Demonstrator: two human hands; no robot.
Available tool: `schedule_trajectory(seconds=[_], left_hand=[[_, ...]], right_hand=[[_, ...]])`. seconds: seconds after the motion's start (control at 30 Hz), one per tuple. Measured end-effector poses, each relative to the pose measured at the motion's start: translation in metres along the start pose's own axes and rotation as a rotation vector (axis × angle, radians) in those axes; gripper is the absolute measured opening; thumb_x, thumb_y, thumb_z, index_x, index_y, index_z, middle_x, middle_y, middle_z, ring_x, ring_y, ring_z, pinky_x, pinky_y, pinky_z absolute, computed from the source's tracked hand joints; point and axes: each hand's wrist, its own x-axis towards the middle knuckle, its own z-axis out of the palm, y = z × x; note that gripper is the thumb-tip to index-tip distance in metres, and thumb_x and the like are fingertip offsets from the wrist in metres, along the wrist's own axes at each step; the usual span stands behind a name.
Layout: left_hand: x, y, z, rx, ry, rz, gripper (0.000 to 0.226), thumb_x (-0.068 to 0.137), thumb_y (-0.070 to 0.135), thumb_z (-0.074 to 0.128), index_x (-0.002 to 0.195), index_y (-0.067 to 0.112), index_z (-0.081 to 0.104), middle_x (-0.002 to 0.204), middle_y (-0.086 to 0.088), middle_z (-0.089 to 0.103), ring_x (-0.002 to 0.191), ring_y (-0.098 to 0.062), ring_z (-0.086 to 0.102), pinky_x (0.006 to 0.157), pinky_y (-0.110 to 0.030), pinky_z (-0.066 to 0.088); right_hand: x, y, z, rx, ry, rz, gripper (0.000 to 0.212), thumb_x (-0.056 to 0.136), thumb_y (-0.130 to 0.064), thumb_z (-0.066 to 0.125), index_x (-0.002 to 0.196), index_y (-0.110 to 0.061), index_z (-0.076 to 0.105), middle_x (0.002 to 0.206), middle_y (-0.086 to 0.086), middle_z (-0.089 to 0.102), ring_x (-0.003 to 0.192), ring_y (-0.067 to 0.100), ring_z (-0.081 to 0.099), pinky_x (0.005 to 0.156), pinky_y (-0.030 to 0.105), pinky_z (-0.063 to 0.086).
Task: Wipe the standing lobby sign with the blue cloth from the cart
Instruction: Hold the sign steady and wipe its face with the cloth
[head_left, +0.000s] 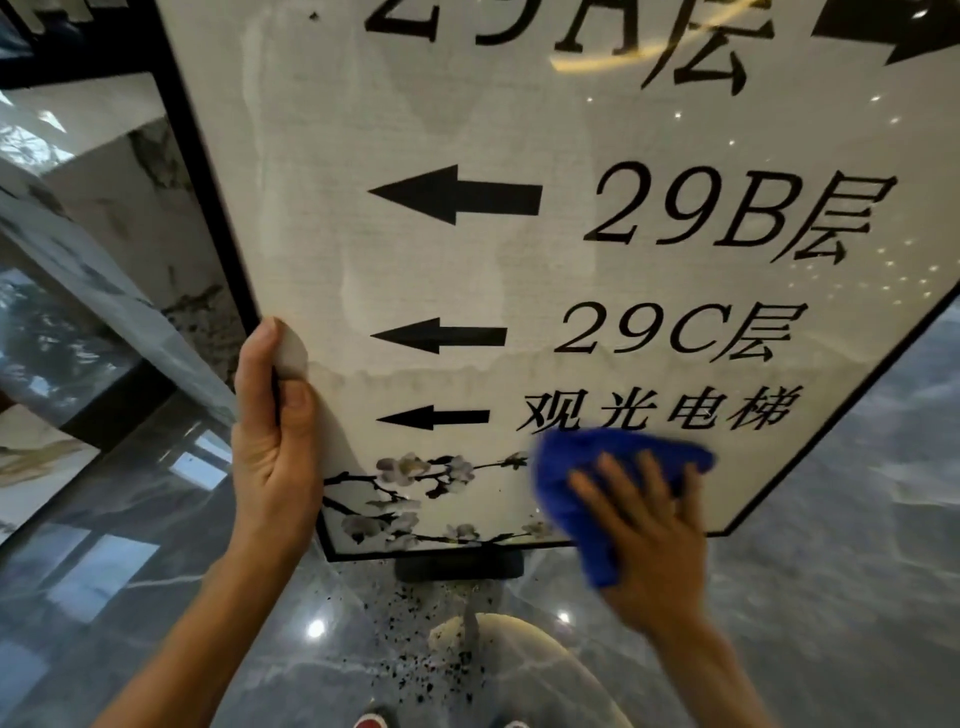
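Both forearms reach up toward the lobby sign ahead of me. My left hand is clamped around the sign's black left edge, thumb on its face. My right hand lies flat, fingers spread, pressing the blue cloth against the sign's lower right, just under the bottom row of characters.
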Motion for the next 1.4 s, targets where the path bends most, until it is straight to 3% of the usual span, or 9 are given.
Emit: schedule_trajectory(seconds=[0.1, 0.2, 0.47, 0.6, 0.73, 0.87, 1.0, 1.17, 1.4], left_hand=[[-0.006, -0.003, 0.001, 0.012, -0.005, -0.024, 0.045, 0.103, 0.005, 0.030, 0.147, 0.009, 0.024, 0.145, 0.046, 0.030, 0.128, 0.025, 0.032, 0.101, 0.002, 0.028], [-0.025, -0.005, 0.000, 0.041, -0.010, -0.054, 0.057, 0.101, 0.011, 0.031, 0.149, 0.043, 0.030, 0.140, 0.049, 0.032, 0.121, 0.026, 0.037, 0.097, 0.003, 0.031], [-0.037, -0.014, 0.001, -0.011, 0.016, -0.088, 0.035, 0.108, 0.032, 0.033, 0.143, 0.027, 0.028, 0.146, 0.043, 0.031, 0.129, 0.021, 0.033, 0.106, -0.004, 0.029], [-0.038, -0.019, -0.001, -0.058, 0.020, -0.079, 0.041, 0.107, 0.039, 0.035, 0.147, 0.047, 0.031, 0.147, 0.042, 0.031, 0.131, 0.016, 0.034, 0.110, -0.009, 0.030], [-0.038, -0.023, -0.003, -0.054, -0.003, -0.060, 0.042, 0.106, 0.044, 0.033, 0.143, 0.062, 0.026, 0.149, 0.042, 0.027, 0.134, 0.015, 0.031, 0.111, -0.011, 0.029], [-0.039, -0.029, -0.007, 0.007, -0.012, -0.030, 0.043, 0.107, 0.043, 0.031, 0.145, 0.060, 0.023, 0.152, 0.042, 0.023, 0.138, 0.015, 0.026, 0.113, -0.011, 0.024], [-0.040, -0.029, -0.006, -0.026, -0.015, -0.069, 0.040, 0.106, 0.046, 0.033, 0.143, 0.061, 0.026, 0.149, 0.042, 0.026, 0.134, 0.015, 0.031, 0.112, -0.011, 0.027], [-0.039, -0.028, -0.004, -0.061, -0.004, -0.079, 0.039, 0.106, 0.046, 0.035, 0.142, 0.059, 0.029, 0.147, 0.039, 0.030, 0.131, 0.011, 0.034, 0.112, -0.013, 0.029], [-0.041, -0.036, -0.005, -0.102, 0.000, -0.081, 0.039, 0.107, 0.042, 0.036, 0.144, 0.053, 0.031, 0.147, 0.033, 0.033, 0.129, 0.006, 0.037, 0.110, -0.019, 0.034]], right_hand=[[-0.015, 0.053, -0.005, 0.000, 0.011, 0.175, 0.076, 0.082, -0.035, 0.048, 0.154, -0.031, 0.024, 0.167, -0.004, 0.008, 0.155, 0.025, -0.001, 0.123, 0.057, -0.002], [-0.024, 0.069, -0.002, 0.095, 0.030, 0.362, 0.057, 0.093, -0.033, 0.046, 0.146, -0.018, 0.037, 0.159, 0.013, 0.026, 0.153, 0.036, 0.007, 0.120, 0.066, 0.005], [-0.017, -0.027, 0.018, 0.563, 0.164, 0.595, 0.082, 0.092, -0.023, 0.048, 0.157, -0.042, 0.002, 0.165, -0.019, -0.011, 0.153, 0.017, -0.013, 0.108, 0.079, 0.008], [-0.023, -0.101, 0.040, 0.441, 0.043, 0.418, 0.083, 0.088, -0.031, 0.045, 0.158, -0.037, 0.001, 0.166, -0.009, -0.015, 0.153, 0.027, -0.017, 0.116, 0.072, -0.001], [-0.009, -0.170, 0.047, 0.136, -0.173, 0.042, 0.110, 0.071, -0.078, 0.042, 0.159, -0.030, -0.004, 0.168, 0.001, 0.000, 0.151, 0.037, -0.019, 0.118, 0.057, -0.011], [0.002, -0.211, 0.046, 0.218, -0.148, -0.073, 0.104, 0.073, -0.066, 0.062, 0.158, -0.036, 0.009, 0.166, -0.014, 0.005, 0.154, 0.019, -0.006, 0.122, 0.051, -0.004], [-0.009, -0.166, 0.035, 0.209, -0.208, -0.163, 0.093, 0.081, -0.053, 0.054, 0.158, -0.035, 0.004, 0.166, -0.017, -0.007, 0.154, 0.009, 0.001, 0.123, 0.047, -0.013], [-0.040, -0.036, 0.019, 0.088, -0.152, 0.016, 0.087, 0.069, -0.046, 0.051, 0.152, -0.042, 0.024, 0.143, -0.009, 0.056, 0.145, 0.022, 0.028, 0.124, 0.045, -0.007], [-0.072, 0.058, 0.017, 0.224, -0.014, 0.273, 0.060, 0.103, -0.048, 0.031, 0.158, -0.038, 0.007, 0.168, -0.010, -0.003, 0.155, 0.026, -0.005, 0.124, 0.053, -0.002]])
